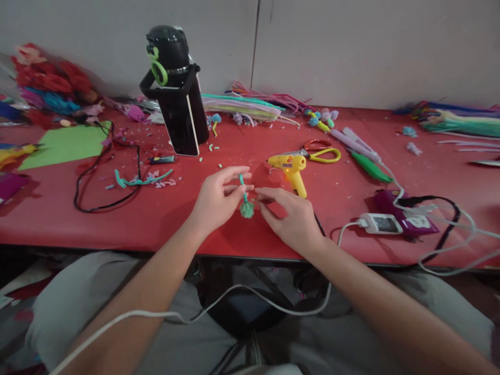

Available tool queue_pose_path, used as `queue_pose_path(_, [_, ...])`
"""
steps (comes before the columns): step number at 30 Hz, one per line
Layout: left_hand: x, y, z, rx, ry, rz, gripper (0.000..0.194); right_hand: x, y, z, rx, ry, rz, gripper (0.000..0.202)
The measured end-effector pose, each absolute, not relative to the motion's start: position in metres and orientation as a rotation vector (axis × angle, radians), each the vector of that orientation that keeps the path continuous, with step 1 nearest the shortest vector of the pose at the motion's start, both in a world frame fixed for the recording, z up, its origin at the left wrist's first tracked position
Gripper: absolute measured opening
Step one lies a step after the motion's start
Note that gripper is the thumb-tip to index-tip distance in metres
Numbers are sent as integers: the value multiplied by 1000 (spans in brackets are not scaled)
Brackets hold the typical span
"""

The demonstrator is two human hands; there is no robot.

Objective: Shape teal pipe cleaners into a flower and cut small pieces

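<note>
In front of me is a red table (234,151). At its far left I have red flowers (54,75) and a green sheet (70,143); near them, a looped black cord (105,208). A black bottle (183,112) stands left of centre. Right of centre lie my yellow glue gun (291,169) and scissors (324,154). Pipe cleaners (253,107) line the far edge; a purple box (414,221) sits near right.

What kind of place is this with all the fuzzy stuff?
It looks like a craft workspace, maybe a small workshop: there is a yellow glue gun, scissors with red and yellow handles, and bundles of colorful fuzzy stems on a red table.
</note>
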State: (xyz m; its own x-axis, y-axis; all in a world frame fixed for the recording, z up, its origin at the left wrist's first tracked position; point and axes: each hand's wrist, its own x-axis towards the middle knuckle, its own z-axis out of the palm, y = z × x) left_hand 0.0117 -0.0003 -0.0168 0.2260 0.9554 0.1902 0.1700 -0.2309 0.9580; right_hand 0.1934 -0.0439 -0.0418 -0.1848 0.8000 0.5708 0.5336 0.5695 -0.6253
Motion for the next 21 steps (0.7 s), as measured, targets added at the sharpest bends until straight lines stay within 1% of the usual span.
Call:
queue_pose_path(3, [13, -1, -16, 1626, 1097, 1090, 35, 193, -44, -43, -1083, -1905, 293, 32])
queue_pose_path(21, [18, -1, -21, 1580, 1095, 1131, 36, 195, -45, -50, -1106, -2024, 116, 31])
